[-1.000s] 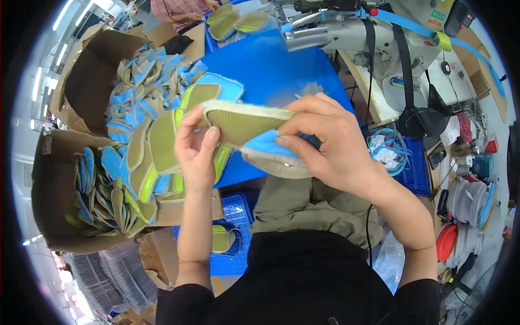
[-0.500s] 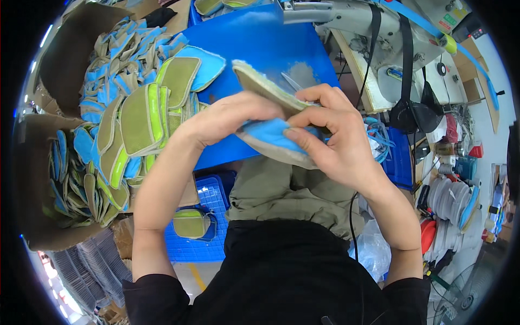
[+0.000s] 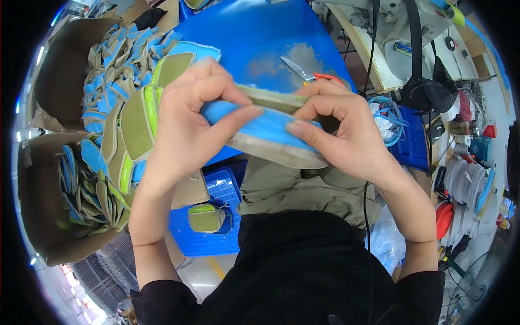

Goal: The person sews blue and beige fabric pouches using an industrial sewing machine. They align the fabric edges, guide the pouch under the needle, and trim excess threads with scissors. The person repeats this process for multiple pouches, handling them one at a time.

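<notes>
Above my lap I hold a padded fabric piece (image 3: pixel 265 128) with a bright blue plush face, a pale beige edge and an olive layer behind. My left hand (image 3: pixel 197 111) pinches its left part between thumb and fingers. On the right, my right hand (image 3: pixel 341 122) grips the other end, thumb on the blue face and fingers behind. The layers stand apart between my hands. Beside my left hand lies a heap of olive, lime and blue sewn pieces (image 3: pixel 136 123). Scissors with orange handles (image 3: pixel 300 70) rest on the blue table just beyond my right hand.
The blue table (image 3: pixel 244 32) bears a dusty patch. Cardboard boxes (image 3: pixel 33 187) full of similar pieces stand at the left. A blue plastic crate (image 3: pixel 181 246) sits lower down with an olive piece on it. A sewing machine bench (image 3: pixel 374 70) and hanging black straps are at the right.
My left hand has moved back to the left and now pinches the piece's left part. The blue face is stretched wider between my hands. The view has shifted slightly, showing the scissors more fully.
</notes>
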Available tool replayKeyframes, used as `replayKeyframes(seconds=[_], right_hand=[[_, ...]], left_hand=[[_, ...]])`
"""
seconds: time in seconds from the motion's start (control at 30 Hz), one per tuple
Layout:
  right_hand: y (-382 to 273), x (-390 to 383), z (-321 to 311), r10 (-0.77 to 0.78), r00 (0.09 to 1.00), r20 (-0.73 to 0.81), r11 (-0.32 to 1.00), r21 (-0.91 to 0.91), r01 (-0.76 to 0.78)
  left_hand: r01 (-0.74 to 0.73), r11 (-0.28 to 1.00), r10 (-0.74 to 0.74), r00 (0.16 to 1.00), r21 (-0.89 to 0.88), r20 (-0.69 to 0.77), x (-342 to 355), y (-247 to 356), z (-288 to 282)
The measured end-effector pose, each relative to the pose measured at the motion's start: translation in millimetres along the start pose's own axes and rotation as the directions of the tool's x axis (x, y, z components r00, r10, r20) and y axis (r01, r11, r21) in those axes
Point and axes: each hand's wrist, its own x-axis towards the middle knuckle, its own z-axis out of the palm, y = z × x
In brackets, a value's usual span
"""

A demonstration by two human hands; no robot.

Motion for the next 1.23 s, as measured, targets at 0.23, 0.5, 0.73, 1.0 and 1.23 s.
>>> replayKeyframes(seconds=[0.23, 0.5, 0.73, 1.0, 1.23], right_hand=[[1.9, -1.3, -0.9, -0.03, 0.999, -0.024, 0.999, -0.021, 0.029], [6.5, -6.0, 1.1, -0.032, 0.993, -0.11, 0.993, 0.109, 0.044], [3.9, -5.8, 1.1, -0.049, 0.99, -0.135, 0.994, 0.085, 0.061], [-1.7, -3.1, 0.2, -0.034, 0.992, -0.122, 0.996, 0.081, 0.044], [-9.9, -1.4, -2.0, -0.008, 0.994, -0.113, 0.994, 0.112, 0.021]], left_hand=[[0.253, 0.933, -0.23, 0.966, -0.255, 0.119, -1.2, -1.1, 4.5], [0.239, 0.943, -0.236, 0.971, -0.233, 0.043, -13.0, 9.2, 7.8], [0.186, 0.964, -0.194, 0.981, -0.191, -0.02, -17.6, 14.0, 7.6], [0.135, 0.975, -0.153, 0.984, -0.178, -0.09, -17.2, 17.6, 6.8], [0.137, 0.972, -0.153, 0.986, -0.188, -0.071, -14.7, 23.4, -3.7]])
